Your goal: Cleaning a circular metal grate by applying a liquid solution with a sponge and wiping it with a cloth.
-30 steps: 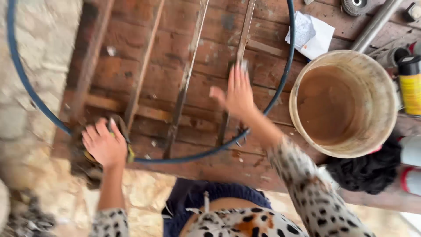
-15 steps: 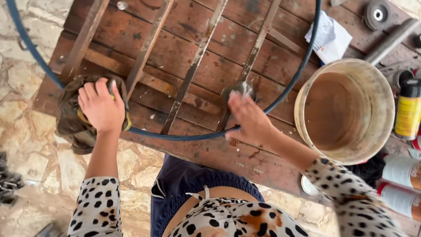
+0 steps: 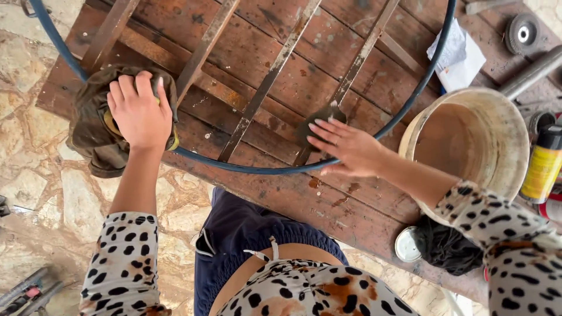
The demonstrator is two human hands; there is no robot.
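Wooden pallet table (image 3: pixel 328 76), bearing a blue steel ring (image 3: pixel 257 169) crossed by rusty flat bars (image 3: pixel 266 82). At 3 o'clock, an empty plastic bucket (image 3: pixel 468 146); beyond it, a yellow spray can (image 3: pixel 543 164). At 9 o'clock, left hand (image 3: pixel 140 114), fingers spread flat, presses an olive rag (image 3: pixel 93 131) on the ring. Centre: right hand (image 3: pixel 345 146), fingers extended, rests on a dark pad (image 3: pixel 319 120) against a bar.

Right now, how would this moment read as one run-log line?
left hand: pressing olive rag on table edge | right hand: flat on dark pad over rusty bar | blue hoop | bucket at right
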